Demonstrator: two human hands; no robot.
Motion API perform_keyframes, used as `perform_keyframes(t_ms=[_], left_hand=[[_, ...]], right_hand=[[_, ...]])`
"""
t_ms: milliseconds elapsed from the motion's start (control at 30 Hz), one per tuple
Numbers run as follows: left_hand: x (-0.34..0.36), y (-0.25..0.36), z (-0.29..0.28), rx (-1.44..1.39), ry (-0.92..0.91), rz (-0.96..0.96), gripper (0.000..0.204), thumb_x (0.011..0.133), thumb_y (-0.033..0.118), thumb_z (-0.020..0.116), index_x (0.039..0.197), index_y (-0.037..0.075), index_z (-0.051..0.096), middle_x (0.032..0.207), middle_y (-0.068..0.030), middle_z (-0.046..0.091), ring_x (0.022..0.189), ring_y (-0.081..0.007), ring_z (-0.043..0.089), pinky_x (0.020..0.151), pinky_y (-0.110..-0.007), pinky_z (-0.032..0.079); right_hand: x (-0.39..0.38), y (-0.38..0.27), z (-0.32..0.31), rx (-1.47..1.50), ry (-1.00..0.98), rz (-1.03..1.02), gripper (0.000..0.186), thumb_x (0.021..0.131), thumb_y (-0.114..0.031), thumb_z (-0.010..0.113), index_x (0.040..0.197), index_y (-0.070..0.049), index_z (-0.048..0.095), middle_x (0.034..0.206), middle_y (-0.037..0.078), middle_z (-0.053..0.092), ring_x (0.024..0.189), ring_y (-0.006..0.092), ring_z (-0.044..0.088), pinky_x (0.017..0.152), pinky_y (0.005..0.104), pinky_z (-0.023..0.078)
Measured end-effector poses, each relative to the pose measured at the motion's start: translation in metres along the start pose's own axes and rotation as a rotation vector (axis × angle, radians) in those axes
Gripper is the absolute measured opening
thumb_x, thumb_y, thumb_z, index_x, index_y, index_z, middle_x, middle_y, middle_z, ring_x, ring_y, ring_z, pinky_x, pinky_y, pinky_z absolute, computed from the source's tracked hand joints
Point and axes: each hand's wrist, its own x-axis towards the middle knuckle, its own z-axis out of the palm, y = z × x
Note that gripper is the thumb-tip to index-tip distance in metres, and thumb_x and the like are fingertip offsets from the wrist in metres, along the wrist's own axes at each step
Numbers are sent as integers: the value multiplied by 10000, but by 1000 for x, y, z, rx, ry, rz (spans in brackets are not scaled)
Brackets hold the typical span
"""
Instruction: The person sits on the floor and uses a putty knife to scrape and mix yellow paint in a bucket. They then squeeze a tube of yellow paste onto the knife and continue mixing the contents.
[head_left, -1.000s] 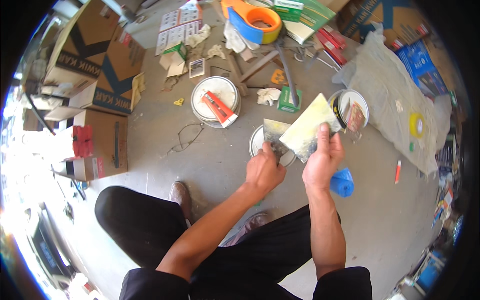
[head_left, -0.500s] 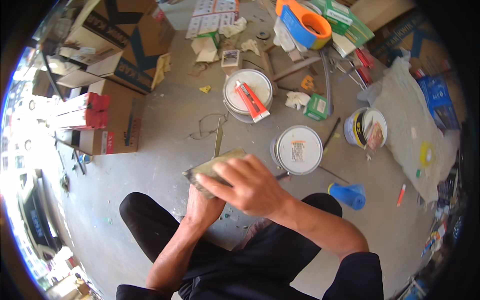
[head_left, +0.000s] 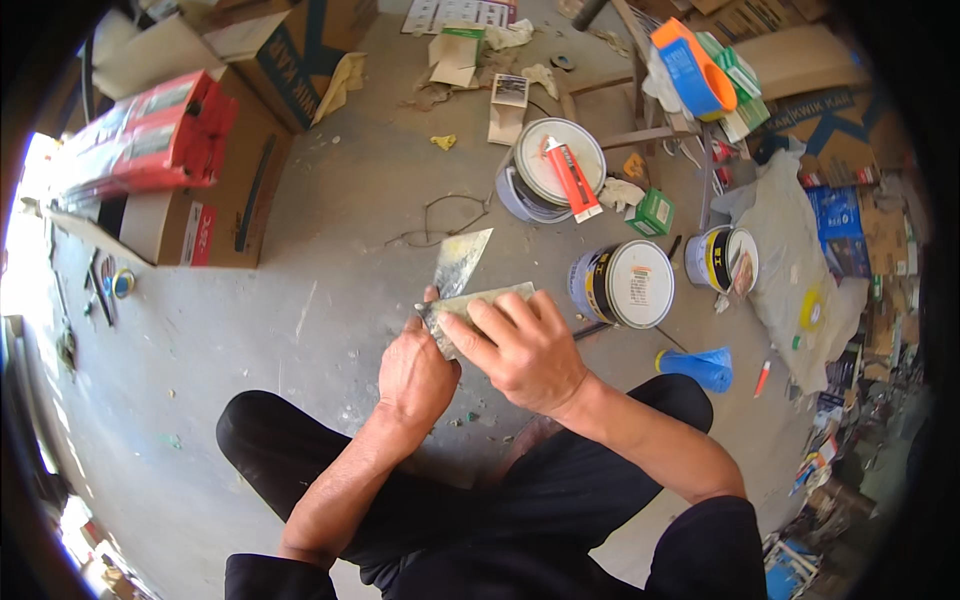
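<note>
Over my lap, both hands are close together. My left hand is closed round the narrow end of a putty knife, whose wide, stained metal blade points away from me. The knife's handle is hidden by my fingers. My right hand grips a flat, rectangular grey-green piece along its far edge; its kind I cannot tell. This piece lies against the fingers of my left hand, across the base of the blade. Whether it touches the blade itself is hard to make out.
Paint cans stand ahead: one with a red-orange tube on its lid, a second nearer, a third beside plastic sheeting. A blue roll lies by my right knee. Cardboard boxes rise on the left.
The blade, seen nearly edge-on before, now shows its broad face. The grey-green piece has tilted, showing less of its surface. My view has shifted, so the boxes and cans sit differently.
</note>
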Motion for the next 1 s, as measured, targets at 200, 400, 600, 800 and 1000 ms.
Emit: perform_keyframes(t_ms=[200,400,600,800,1000], left_hand=[[-15,-22,6,-35,32,-28,483,889,14,607,1352,-119,568,936,-291,707,786,-445,730,716,-526,604],[-20,-10,3,-597,-122,-184,189,1007,118,605,1023,-67,639,726,-186,683,644,-332,691,589,-482,502],[-27,14,2,-1099,-250,-395,197,1029,131,627,913,-24,588,651,-32,590,507,-121,527,436,-352,419],[-33,20,13,-984,-170,-389,145,992,90,599,889,-10,586,665,-34,627,554,-100,572,463,-328,453],[-38,16,30,-933,-37,-183,205,1018,137,653,901,-22,595,688,-28,637,593,-100,591,518,-315,485]], right_hand=[[13,-12,14,6,42,-42,356,921,-128,683,1262,-156,780,1000,53,673,867,256,608,723,394,491],[22,32,12,130,224,298,425,834,-34,694,1241,-118,785,997,66,692,887,265,633,770,415,534],[13,20,23,109,141,275,414,814,-70,727,1216,-131,801,985,21,674,865,223,638,762,369,549],[9,7,13,98,159,120,386,839,-176,679,1207,-96,762,928,17,624,857,220,603,712,352,515],[4,-16,9,276,235,112,349,808,-110,718,1150,-75,774,930,47,657,823,246,615,684,372,538]])
